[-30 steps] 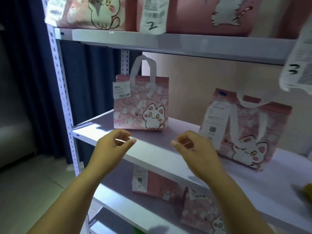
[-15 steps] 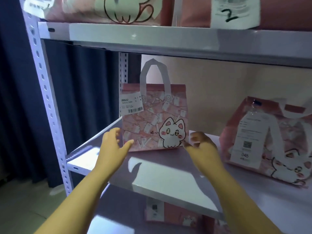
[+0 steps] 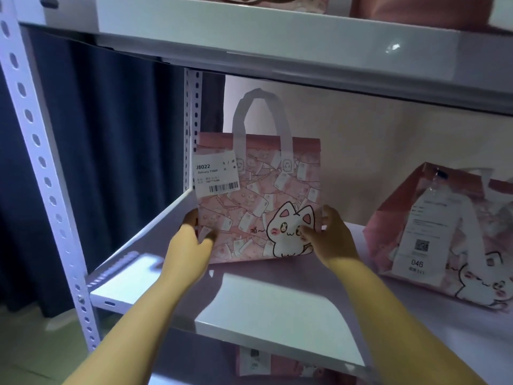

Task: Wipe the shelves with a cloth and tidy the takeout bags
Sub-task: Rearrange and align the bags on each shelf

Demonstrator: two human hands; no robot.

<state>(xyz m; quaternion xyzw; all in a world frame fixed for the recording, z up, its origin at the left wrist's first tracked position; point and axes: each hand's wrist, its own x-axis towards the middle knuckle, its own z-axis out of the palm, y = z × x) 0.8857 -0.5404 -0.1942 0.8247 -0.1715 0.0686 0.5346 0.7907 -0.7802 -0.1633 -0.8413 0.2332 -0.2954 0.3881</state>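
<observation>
A pink takeout bag (image 3: 258, 201) with a white cat print, a white handle and a barcode label stands upright at the back left of the white middle shelf (image 3: 266, 309). My left hand (image 3: 191, 245) grips its lower left edge. My right hand (image 3: 330, 240) grips its lower right edge, thumb on the cat print. A second pink cat bag (image 3: 444, 237) with a receipt marked 046 leans tilted further right on the same shelf. No cloth is in view.
The upper shelf (image 3: 277, 43) hangs close above the bag's handle and carries more pink bags. A perforated white upright (image 3: 41, 162) stands at the left, with a dark curtain (image 3: 111, 162) behind. Another pink bag (image 3: 263, 365) sits on the lower shelf.
Both hands reached forward from the shelf's front edge and closed on the two lower sides of the left bag. The view moved closer and to the left.
</observation>
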